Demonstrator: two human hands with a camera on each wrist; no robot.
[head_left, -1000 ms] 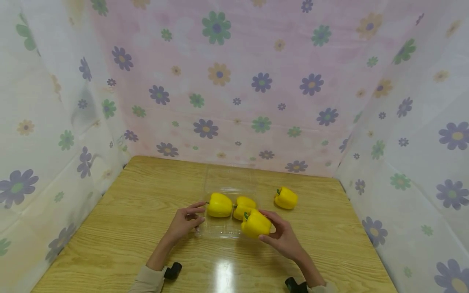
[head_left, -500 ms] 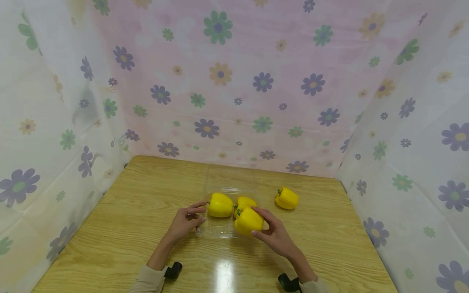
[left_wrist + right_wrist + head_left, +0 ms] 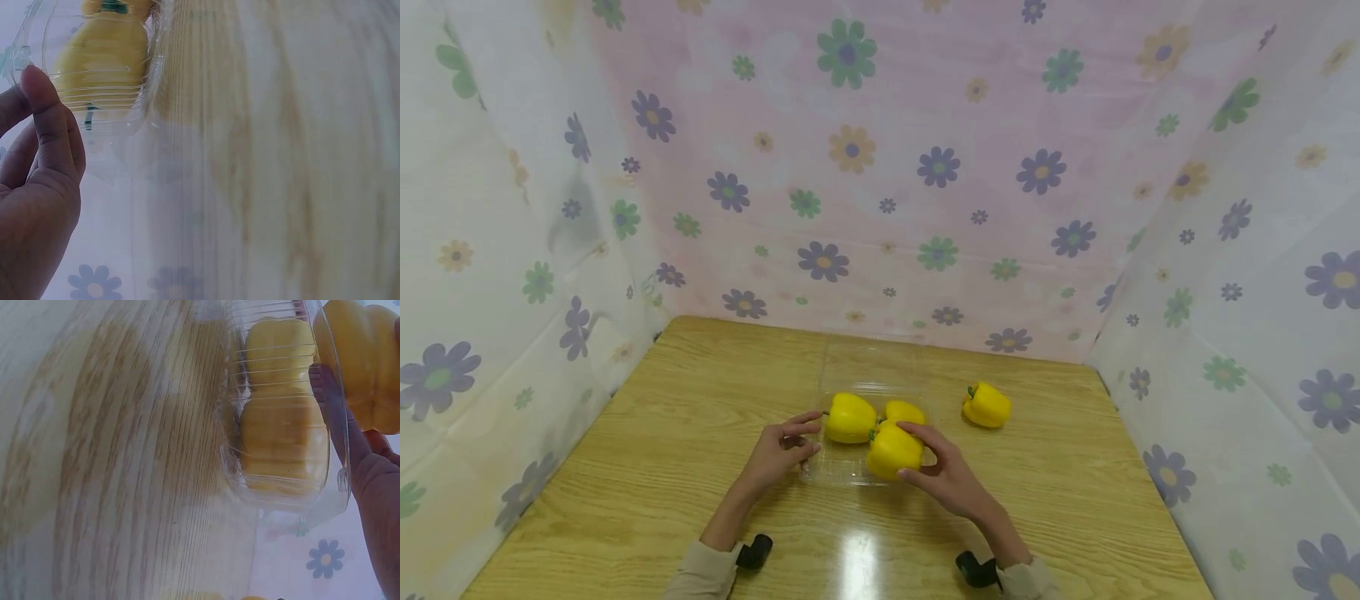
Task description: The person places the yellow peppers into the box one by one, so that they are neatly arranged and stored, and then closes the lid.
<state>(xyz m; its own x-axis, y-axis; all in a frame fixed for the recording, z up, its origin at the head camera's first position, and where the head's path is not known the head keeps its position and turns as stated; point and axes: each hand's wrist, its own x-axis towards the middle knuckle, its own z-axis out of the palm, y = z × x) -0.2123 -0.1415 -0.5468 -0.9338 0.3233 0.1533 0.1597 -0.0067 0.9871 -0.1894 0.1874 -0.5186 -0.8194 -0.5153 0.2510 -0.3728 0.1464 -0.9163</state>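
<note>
My right hand (image 3: 953, 479) grips a yellow bell pepper (image 3: 893, 452), thumb at the near side and fingers over the far side. This pepper hangs over the front right part of a clear plastic clamshell box (image 3: 841, 473), and in the right wrist view it shows above the rim. Inside the box lie two more yellow bell peppers, one at the left (image 3: 852, 418) and one at the right (image 3: 906, 411), the latter partly hidden by the held one. My left hand (image 3: 777, 452) pinches the box's left rim; its thumb (image 3: 39, 87) shows there in the left wrist view.
Another yellow bell pepper (image 3: 987, 406) lies on the wooden table (image 3: 1037, 492) to the right of the box. The transparent lid (image 3: 871, 364) is folded back toward the rear. Flowered cloth (image 3: 887, 167) walls in the table at the back and both sides.
My right hand has carried its pepper leftward and slightly down, from the box's right edge to over its front part. The left hand has stayed in place at the rim.
</note>
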